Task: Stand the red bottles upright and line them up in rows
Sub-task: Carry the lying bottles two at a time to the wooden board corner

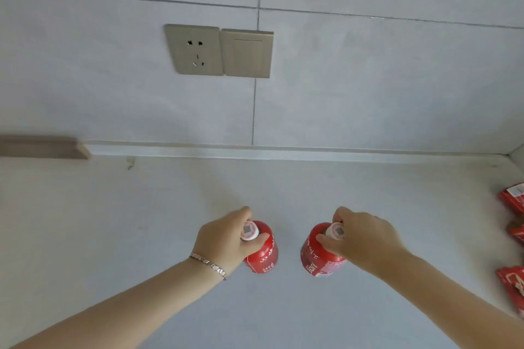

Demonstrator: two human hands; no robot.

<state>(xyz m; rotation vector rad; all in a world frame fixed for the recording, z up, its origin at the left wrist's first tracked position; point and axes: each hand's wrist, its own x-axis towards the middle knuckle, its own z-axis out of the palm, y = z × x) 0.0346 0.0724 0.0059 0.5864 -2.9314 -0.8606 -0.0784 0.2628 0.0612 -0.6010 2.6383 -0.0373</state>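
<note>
- Left hand (226,238) grips the capped neck of the left red bottle (262,252), upright on the tabletop (113,235).
- Right hand (365,238) likewise holds the right red bottle (317,258), upright, near the first.
- More red bottles (513,198) at right edge, apparently lying down.

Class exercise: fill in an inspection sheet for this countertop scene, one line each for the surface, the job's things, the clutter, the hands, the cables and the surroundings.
Surface: pale countertop, with a small dark mark near the back edge.
Job's things: left red bottle and right red bottle stand upright, side by side, apart; more red bottles lie at the right edge, partly cut off.
Clutter: nothing seen.
Hands: left hand grips the left bottle at its white cap; right hand grips the right bottle likewise; bracelet on the left wrist.
Cables: nothing seen.
Surroundings: tiled wall with socket and switch.
</note>
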